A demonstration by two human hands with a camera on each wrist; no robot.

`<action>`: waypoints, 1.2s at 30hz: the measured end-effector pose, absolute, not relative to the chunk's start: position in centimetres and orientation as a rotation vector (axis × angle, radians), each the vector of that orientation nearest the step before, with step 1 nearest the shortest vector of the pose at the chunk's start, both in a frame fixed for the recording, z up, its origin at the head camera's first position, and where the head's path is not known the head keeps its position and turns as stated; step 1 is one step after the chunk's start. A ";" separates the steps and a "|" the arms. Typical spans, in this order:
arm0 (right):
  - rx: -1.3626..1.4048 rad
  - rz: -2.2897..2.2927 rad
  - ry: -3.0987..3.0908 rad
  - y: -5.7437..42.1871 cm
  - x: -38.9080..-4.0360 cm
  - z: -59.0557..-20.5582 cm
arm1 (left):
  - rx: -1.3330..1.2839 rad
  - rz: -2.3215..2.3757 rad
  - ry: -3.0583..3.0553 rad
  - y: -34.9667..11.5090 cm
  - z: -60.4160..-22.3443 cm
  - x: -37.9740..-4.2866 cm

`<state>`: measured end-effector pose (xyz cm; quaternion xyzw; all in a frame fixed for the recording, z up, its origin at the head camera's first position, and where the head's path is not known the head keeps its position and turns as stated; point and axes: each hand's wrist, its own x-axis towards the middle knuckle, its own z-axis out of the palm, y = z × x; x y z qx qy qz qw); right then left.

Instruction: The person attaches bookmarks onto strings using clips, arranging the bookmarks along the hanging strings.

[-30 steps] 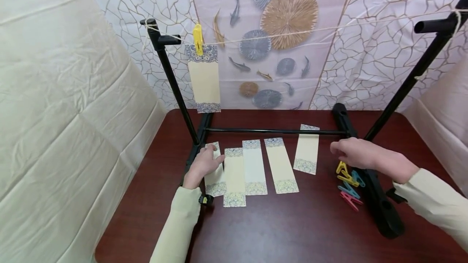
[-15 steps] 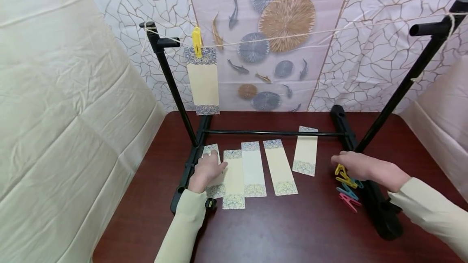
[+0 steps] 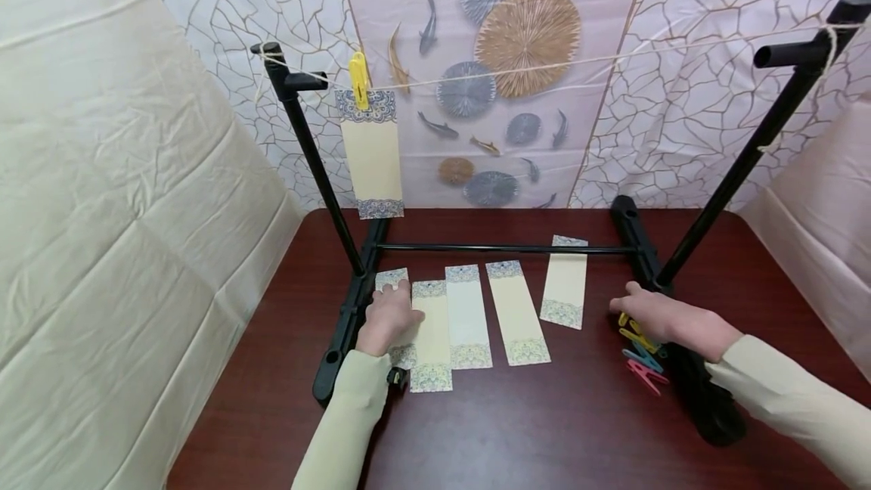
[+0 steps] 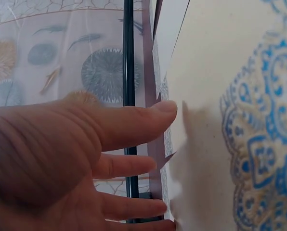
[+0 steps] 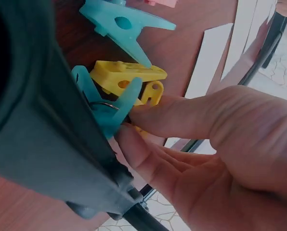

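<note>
My left hand lies over the leftmost cream bookmark, hiding its middle. In the left wrist view the thumb is extended at the face of a patterned bookmark, with the other fingers straight and spread. Over at the right, my right hand is among the clothespins by the rack foot. Its thumb and index finger pinch at a yellow clothespin, mostly hidden behind the thumb. Another yellow clothespin and a teal clothespin lie close to the fingertips.
Several more bookmarks lie in a row on the dark red table. A black rack carries a string; a yellow clothespin clips one bookmark there. A pink clothespin lies at the right.
My right hand has come down from above the clothespins onto the yellow ones. The left hand has shifted slightly right and nearer over the leftmost bookmark. The view has also shifted a little.
</note>
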<state>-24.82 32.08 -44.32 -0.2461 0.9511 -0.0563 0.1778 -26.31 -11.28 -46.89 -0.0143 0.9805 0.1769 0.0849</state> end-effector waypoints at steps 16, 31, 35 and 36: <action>-0.776 -0.042 2.726 31.2 -25.1 -44.9 | -0.097 0.337 2.935 -10.7 -47.2 -26.6; -0.815 -0.045 2.747 30.8 -25.4 -45.4 | -0.178 0.323 2.883 -11.4 -46.5 -26.3; -0.805 -0.032 2.746 30.8 -25.3 -45.2 | -0.212 0.263 2.857 -11.2 -46.3 -26.4; -0.806 -0.032 2.750 30.7 -25.3 -45.2 | -0.218 0.260 2.857 -11.2 -46.2 -26.4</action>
